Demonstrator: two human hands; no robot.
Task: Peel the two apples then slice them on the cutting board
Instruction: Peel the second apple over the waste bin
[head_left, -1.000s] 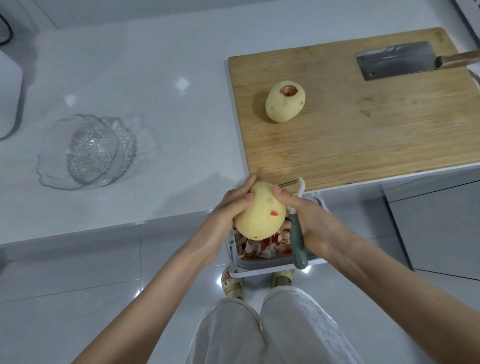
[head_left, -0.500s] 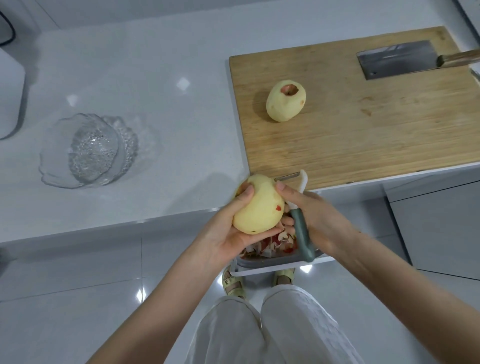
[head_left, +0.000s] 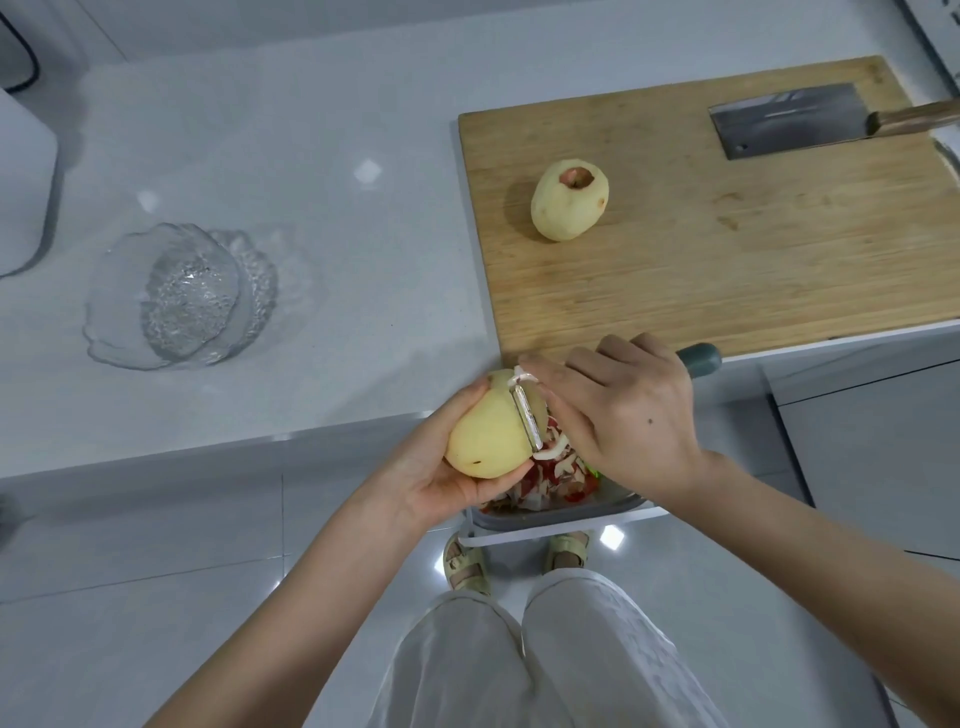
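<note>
White counter (head_left: 311, 130), board (head_left: 727, 270) at its right end. On it the other apple (head_left: 569, 208) lies peeled, with the cleaver (head_left: 784, 127) well apart and untouched. The left hand (head_left: 431, 478) cups the apple (head_left: 488, 431) from below, over the bin (head_left: 613, 506) in front of the counter. The right hand (head_left: 623, 415) grips the peeler (head_left: 530, 415).

Change since half a second ago: the right hand has turned over. The handle now points away toward the board, and the blade lies across the apple's right side. The red flecks I noted earlier are out of view. I judge this a last touch-up pass. Slicing not yet begun.
</note>
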